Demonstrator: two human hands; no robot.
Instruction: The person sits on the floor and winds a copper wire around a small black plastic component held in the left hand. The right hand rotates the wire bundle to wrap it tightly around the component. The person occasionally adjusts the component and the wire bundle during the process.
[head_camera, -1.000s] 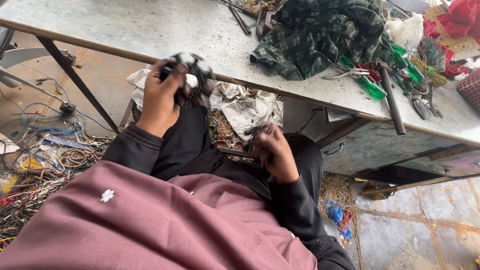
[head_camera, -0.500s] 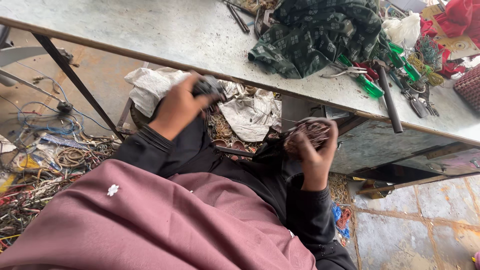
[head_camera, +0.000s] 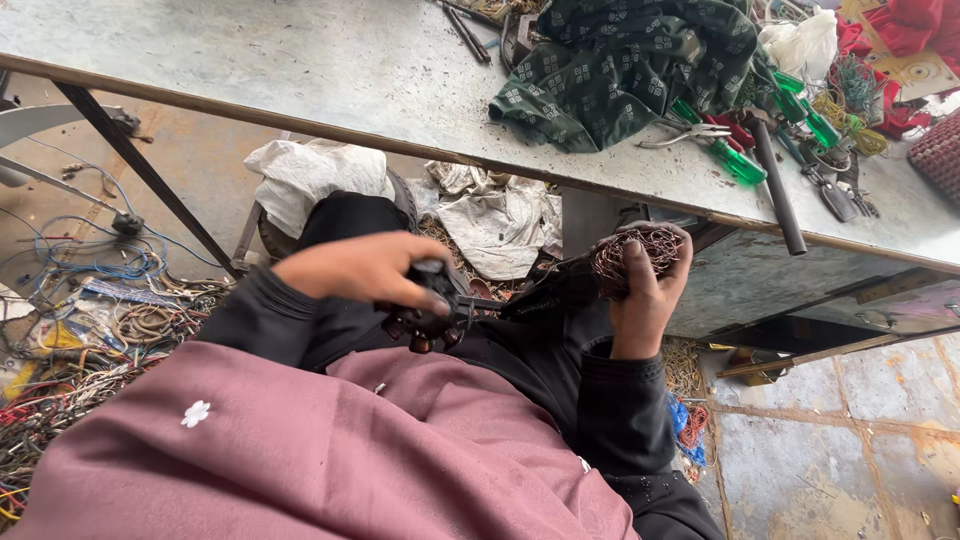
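Head view: bundle of coppery wire (head_camera: 640, 258) clutched in right hand (head_camera: 645, 290), fingers curled tight around it, held up just under the edge of the metal workbench (head_camera: 300, 70). Dark, narrow part running from the bundle leftward to a black motor-like piece (head_camera: 432, 300), itself gripped from above by left hand (head_camera: 365, 270), fingers closed over it. Both items kept over the lap, close to the body, apparently so that each hand braces against the other; exact link between wire and black piece hard to make out.

Maroon garment (head_camera: 300, 450) with small white flower mark filling the lower frame; black sleeves at both wrists.

On the workbench, well apart from the hands: crumpled green patterned cloth (head_camera: 630, 70), green-handled screwdrivers (head_camera: 735, 160), pliers (head_camera: 690, 130), a long dark rod (head_camera: 775, 185) lying over the bench edge, red cloth at the far corner. Tools grouped on the right side, within reach of the right hand.

Below the bench: white rags (head_camera: 490, 210) heaped on the ground. Loose tangle of cables and scrap wire (head_camera: 90, 300) spread over the floor on the left.
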